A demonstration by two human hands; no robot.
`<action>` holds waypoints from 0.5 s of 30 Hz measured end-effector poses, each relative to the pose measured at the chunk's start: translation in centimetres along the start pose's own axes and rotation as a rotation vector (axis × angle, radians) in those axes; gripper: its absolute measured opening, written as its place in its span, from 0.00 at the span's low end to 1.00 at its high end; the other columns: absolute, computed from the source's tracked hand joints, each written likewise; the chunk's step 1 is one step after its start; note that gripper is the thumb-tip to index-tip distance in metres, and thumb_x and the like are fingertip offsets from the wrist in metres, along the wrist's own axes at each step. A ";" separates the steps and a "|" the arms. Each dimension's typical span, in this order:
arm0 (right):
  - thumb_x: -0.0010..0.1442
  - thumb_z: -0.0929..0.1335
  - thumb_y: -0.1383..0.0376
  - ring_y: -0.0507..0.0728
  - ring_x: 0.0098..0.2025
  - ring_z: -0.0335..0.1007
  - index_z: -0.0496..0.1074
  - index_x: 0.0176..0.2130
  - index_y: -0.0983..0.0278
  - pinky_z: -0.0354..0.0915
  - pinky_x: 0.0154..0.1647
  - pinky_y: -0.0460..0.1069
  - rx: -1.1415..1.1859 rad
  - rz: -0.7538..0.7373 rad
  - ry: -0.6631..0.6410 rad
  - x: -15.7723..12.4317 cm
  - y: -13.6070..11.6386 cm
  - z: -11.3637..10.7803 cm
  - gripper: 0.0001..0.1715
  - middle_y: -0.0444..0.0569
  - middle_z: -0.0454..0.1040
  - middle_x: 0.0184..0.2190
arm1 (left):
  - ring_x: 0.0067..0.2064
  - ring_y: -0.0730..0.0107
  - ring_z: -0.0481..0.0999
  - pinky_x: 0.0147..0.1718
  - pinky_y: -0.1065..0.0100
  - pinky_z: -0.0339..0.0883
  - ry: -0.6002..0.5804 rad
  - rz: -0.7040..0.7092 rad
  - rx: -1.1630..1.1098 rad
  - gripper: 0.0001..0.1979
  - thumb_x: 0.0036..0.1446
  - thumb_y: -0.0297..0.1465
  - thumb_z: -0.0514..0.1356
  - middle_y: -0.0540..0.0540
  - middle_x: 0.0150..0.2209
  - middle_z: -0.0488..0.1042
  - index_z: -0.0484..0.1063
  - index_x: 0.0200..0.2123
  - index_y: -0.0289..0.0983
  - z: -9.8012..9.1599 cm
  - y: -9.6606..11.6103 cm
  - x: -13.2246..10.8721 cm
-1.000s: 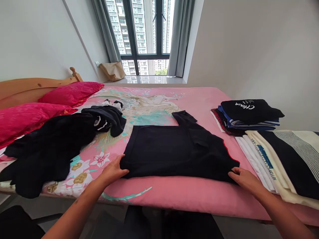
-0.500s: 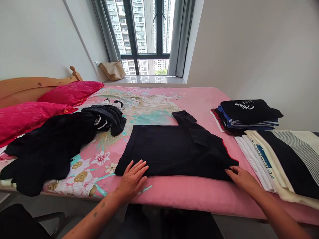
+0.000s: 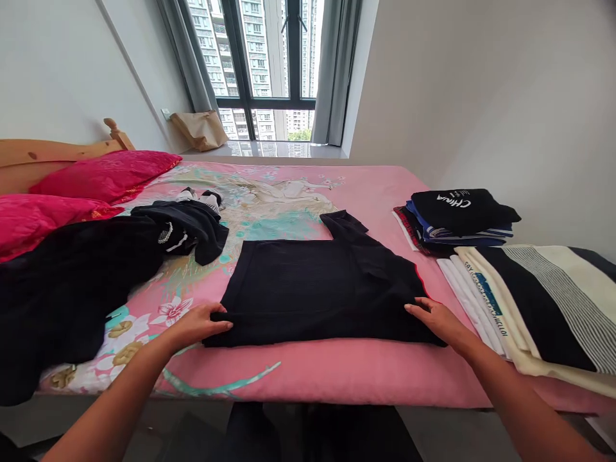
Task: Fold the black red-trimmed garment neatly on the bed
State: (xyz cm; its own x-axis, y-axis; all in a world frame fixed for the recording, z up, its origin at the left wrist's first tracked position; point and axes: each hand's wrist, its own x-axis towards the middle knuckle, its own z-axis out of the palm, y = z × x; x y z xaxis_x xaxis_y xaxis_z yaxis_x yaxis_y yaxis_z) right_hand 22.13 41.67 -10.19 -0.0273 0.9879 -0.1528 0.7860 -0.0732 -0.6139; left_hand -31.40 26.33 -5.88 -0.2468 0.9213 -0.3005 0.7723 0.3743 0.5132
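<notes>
So, left hand (image 3: 199, 324) pinching black garment (image 3: 317, 289) corner, right hand (image 3: 436, 319) pinching opposite edge

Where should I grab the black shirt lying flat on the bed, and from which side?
Its two near corners, from the near side of the bed. The black shirt lies flat, its near edge straight along the bed's edge; left hand and right hand touch it there.

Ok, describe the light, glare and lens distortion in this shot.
Head view: soft daylight from the tall dark-framed window, towers outside slightly washed out; the flat black folded garment so dark its folds barely show; wide-angle lens tilts the white walls outward; no motion blur.
</notes>
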 end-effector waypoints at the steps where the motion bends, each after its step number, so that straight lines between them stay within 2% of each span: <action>1: 0.48 0.66 0.48 0.64 0.47 0.71 0.72 0.46 0.68 0.64 0.47 0.53 -0.008 0.009 0.005 0.3 -0.4 0.0 0.33 0.58 0.75 0.44 | 0.31 0.61 0.73 0.29 0.67 0.62 -0.039 -0.036 -0.112 0.23 0.38 0.47 0.64 0.50 0.27 0.74 0.73 0.35 0.36 -0.1 -0.5 0.1; 3: 0.49 0.65 0.45 0.65 0.45 0.71 0.73 0.44 0.67 0.64 0.45 0.53 -0.033 0.014 0.036 0.7 -0.9 0.1 0.34 0.57 0.76 0.40 | 0.27 0.66 0.71 0.26 0.69 0.60 -0.057 -0.077 -0.304 0.23 0.38 0.48 0.65 0.52 0.23 0.71 0.72 0.33 0.36 -0.1 -1.0 0.2; 4: 0.51 0.64 0.44 0.64 0.43 0.71 0.74 0.43 0.66 0.64 0.44 0.53 -0.033 -0.008 0.067 0.9 -1.1 0.2 0.32 0.55 0.77 0.38 | 0.27 0.67 0.71 0.25 0.70 0.60 -0.028 -0.080 -0.385 0.23 0.39 0.48 0.64 0.53 0.23 0.71 0.71 0.33 0.36 0.0 -1.0 0.2; 7: 0.59 0.57 0.46 0.60 0.37 0.71 0.72 0.41 0.63 0.62 0.39 0.50 -0.024 -0.114 0.224 1.3 -1.7 0.7 0.28 0.50 0.76 0.33 | 0.29 0.68 0.72 0.27 0.71 0.62 0.183 -0.029 -0.526 0.23 0.45 0.50 0.60 0.52 0.28 0.73 0.69 0.36 0.38 0.8 -0.5 0.3; 9: 0.61 0.55 0.48 0.59 0.33 0.69 0.71 0.39 0.62 0.60 0.35 0.49 -0.093 -0.137 0.304 1.5 -1.9 1.3 0.27 0.50 0.75 0.31 | 0.31 0.68 0.73 0.29 0.70 0.64 0.314 0.010 -0.456 0.23 0.48 0.51 0.57 0.51 0.30 0.74 0.70 0.38 0.39 1.7 -0.1 0.6; 12: 0.62 0.54 0.50 0.58 0.29 0.68 0.70 0.35 0.62 0.57 0.31 0.49 -0.278 -0.115 0.225 1.9 -1.9 2.3 0.25 0.50 0.73 0.28 | 0.35 0.64 0.74 0.35 0.68 0.63 0.396 0.009 -0.268 0.20 0.48 0.49 0.57 0.49 0.31 0.76 0.72 0.35 0.39 3.2 0.1 1.1; 15: 0.61 0.55 0.49 0.59 0.32 0.69 0.71 0.34 0.62 0.58 0.32 0.49 -0.330 -0.096 0.123 2.4 -1.7 2.6 0.25 0.51 0.74 0.29 | 0.40 0.59 0.73 0.40 0.64 0.62 0.434 -0.019 -0.214 0.18 0.50 0.47 0.57 0.48 0.36 0.76 0.73 0.36 0.40 4.1 0.0 1.3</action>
State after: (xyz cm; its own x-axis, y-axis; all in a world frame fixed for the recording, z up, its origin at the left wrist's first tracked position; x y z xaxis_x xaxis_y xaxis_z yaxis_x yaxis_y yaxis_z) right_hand 19.12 43.85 -11.52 -0.0524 0.9986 0.0000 0.9410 0.0493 -0.3348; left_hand -29.33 27.04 -9.58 -0.5161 0.8560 0.0281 0.6385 0.3627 0.6788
